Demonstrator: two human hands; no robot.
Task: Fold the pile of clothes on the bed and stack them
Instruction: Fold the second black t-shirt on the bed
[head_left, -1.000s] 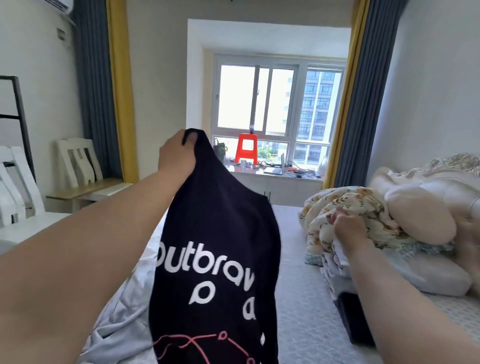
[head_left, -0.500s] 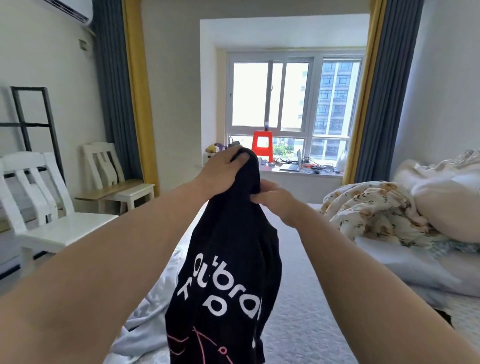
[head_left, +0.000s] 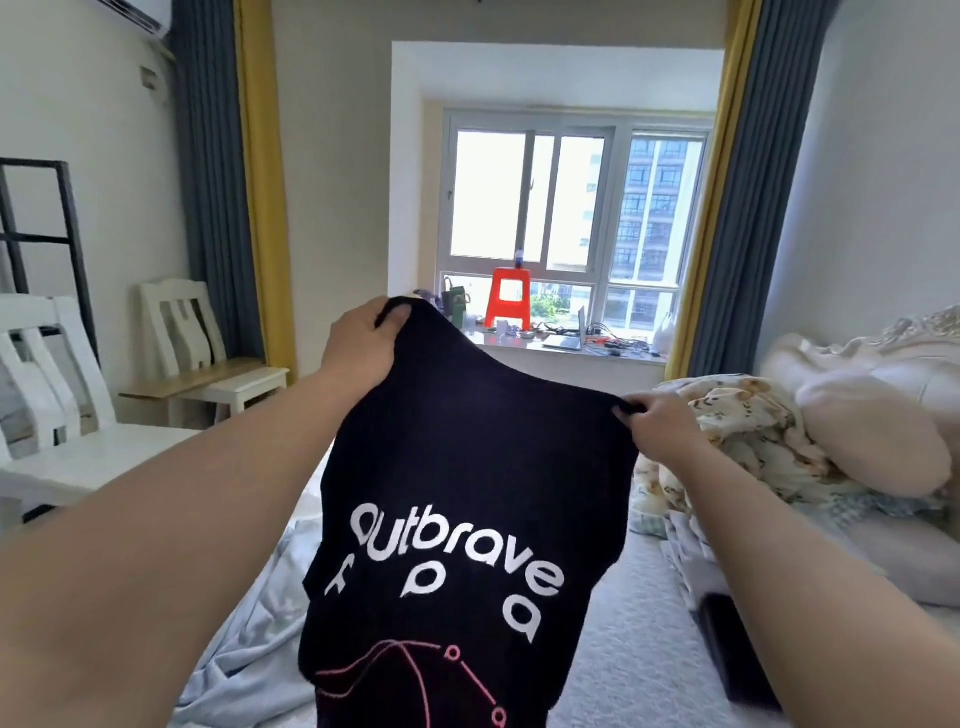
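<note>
Head view: black shirt (head_left: 467, 493) held up over the bed (head_left: 623, 649), spread between both hands, print facing the camera. Left hand (head_left: 361, 343) pinching one top corner, raised higher; right hand (head_left: 657, 423) pinching the other corner, lower and off to the right, near the floral quilt (head_left: 737, 431). Half a second ago bunched, both hands close together at the top; a second ago hanging from the left hand alone, right hand down at the heap by the quilt. Now pulled apart and opened out flat. Probably the spreading step before laying it down for folding; first fold not yet made. Pale blue cloth (head_left: 260, 623) crumpled on the bed at lower left, a dark item (head_left: 727, 639) at right, likely waiting.
</note>
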